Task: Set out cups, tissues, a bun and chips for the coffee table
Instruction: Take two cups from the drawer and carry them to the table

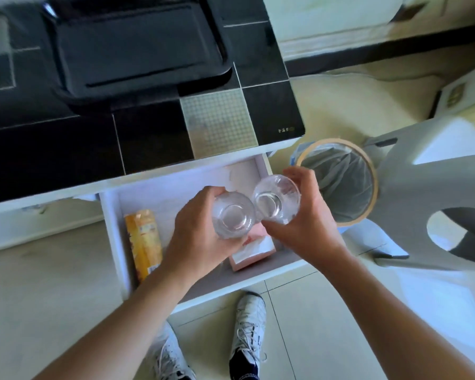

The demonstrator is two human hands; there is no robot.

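An open white drawer point(113, 229) under the black counter point(52, 149) holds a yellow chips tube point(143, 242) at its left and a pink tissue box point(254, 253) toward its right. Above the drawer, the left hand point(195, 237) grips a clear glass cup point(232, 218); beside it, the right hand point(307, 220) grips a second glass cup point(276, 198), rims nearly touching. Rightmost, a lined waste bin point(340, 182) stands on the floor
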